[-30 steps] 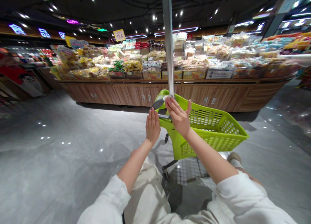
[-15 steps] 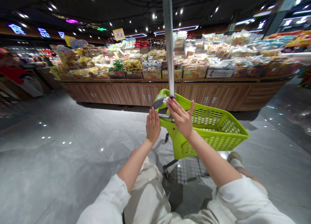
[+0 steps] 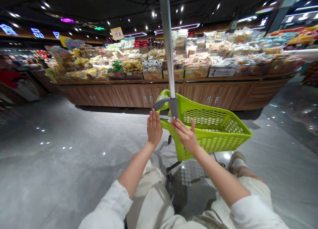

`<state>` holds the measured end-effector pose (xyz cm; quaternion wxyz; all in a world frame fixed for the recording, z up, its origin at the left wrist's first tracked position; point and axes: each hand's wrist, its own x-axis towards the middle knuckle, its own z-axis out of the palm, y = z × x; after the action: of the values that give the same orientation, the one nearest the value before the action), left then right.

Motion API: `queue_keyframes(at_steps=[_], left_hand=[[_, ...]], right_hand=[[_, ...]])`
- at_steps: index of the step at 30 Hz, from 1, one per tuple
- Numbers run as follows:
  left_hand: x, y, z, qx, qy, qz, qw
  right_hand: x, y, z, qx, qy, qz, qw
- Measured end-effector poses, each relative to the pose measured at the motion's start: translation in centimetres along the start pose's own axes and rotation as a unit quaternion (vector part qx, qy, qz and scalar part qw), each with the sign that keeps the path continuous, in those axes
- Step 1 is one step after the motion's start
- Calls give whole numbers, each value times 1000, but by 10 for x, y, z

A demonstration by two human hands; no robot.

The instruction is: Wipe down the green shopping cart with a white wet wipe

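A bright green shopping cart [image 3: 215, 131] stands in front of me, with a grey handle [image 3: 161, 104] at its left end and a tall metal pole [image 3: 167, 40] rising from the handle's joint. My left hand [image 3: 154, 128] is at the handle's near left corner, fingers together over it and thumb hidden. At the base of the grey joint, my right hand [image 3: 186, 134] presses a small crumpled white tissue [image 3: 171, 120] under its fingertips, with the thumb raised. Most of the tissue is covered by the fingers.
Behind the cart runs a long wooden display counter [image 3: 139, 96] heaped with packaged snacks [image 3: 94, 65]. A price sign [image 3: 116, 33] stands above the goods. Grey shiny floor [image 3: 62, 162] spreads around. My foot [image 3: 237, 162] is beside the cart on the right.
My right hand has moved down the grey joint with the tissue, from the foot of the pole to the joint's lower end. My left hand stays at the handle. The view has shifted slightly.
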<state>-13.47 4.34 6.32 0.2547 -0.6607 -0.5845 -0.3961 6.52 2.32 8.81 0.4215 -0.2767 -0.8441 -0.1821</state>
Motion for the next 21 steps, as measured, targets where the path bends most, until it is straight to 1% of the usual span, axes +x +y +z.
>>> queue_keyframes(at_steps=[2,4,7,9,10,11,12,13,14,15,16,18,19,21], left_hand=[[2,2,0,-5,-2,-7,1000],[4,3,-1,-7,-3,-10,1000],[4,5,-1,0,8,-5,1000],[-2,7,-2,6,20,9,1000],[-6,8,-3,7,24,24,999],[-11,11,-4,6,21,53,998],[-16,16,-5,8,20,95,995],[-20,22,-7,9,15,154,988],[-23,30,-9,9,-11,216,976],[-24,40,-12,13,-48,255,966],[-24,51,-14,22,-92,266,959],[-18,75,-19,37,-148,244,958],[-14,86,-20,43,-164,229,959],[-6,104,-21,46,-193,226,954]], right_hand=[[-20,-2,3,20,-1,35,999],[-34,-4,6,36,7,85,996],[-49,-1,5,51,16,161,986],[-57,5,1,55,15,208,976],[-62,9,-2,54,14,233,971],[-67,14,-4,53,12,256,965],[-73,18,-6,51,9,277,960],[-77,22,-8,49,5,294,954],[-81,26,-10,50,1,308,950],[-84,28,-11,51,-3,319,946],[-85,30,-13,55,-5,327,943],[-82,32,-14,64,-2,338,939],[-78,32,-15,69,2,341,937],[-69,32,-15,80,11,345,935]])
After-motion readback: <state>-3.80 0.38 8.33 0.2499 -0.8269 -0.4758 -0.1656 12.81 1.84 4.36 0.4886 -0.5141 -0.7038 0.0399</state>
